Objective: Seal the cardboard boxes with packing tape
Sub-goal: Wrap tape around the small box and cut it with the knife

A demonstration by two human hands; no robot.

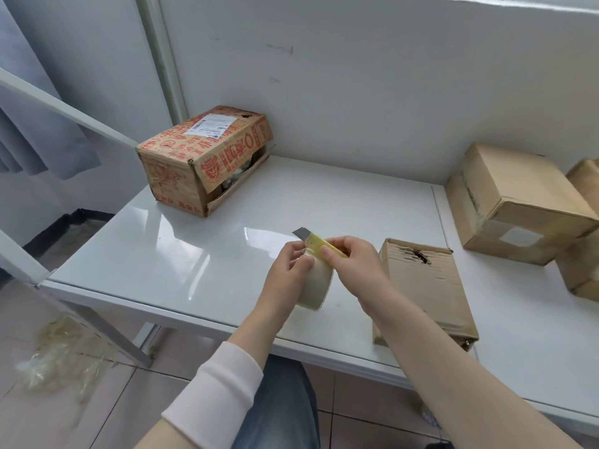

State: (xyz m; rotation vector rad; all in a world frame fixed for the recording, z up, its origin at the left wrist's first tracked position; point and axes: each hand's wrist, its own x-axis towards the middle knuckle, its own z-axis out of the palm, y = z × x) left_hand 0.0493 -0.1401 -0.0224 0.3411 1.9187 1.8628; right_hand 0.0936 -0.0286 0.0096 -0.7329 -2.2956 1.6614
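Observation:
My left hand [290, 264] grips a roll of pale packing tape [319, 285] upright above the table's front part. My right hand [351, 260] holds a yellow utility knife [316, 242] with its grey blade out, pointing left over the top of the roll. A worn plain cardboard box [424, 286] lies just right of my hands. A printed red-and-tan box [204, 157] with a white label stands at the back left, its side flap hanging open.
The white glossy table [194, 254] runs to a white wall behind. Two plain cardboard boxes [518, 202] sit at the right. A heap of crumpled clear tape [55, 354] lies on the tiled floor at lower left, beside a slanted metal table leg.

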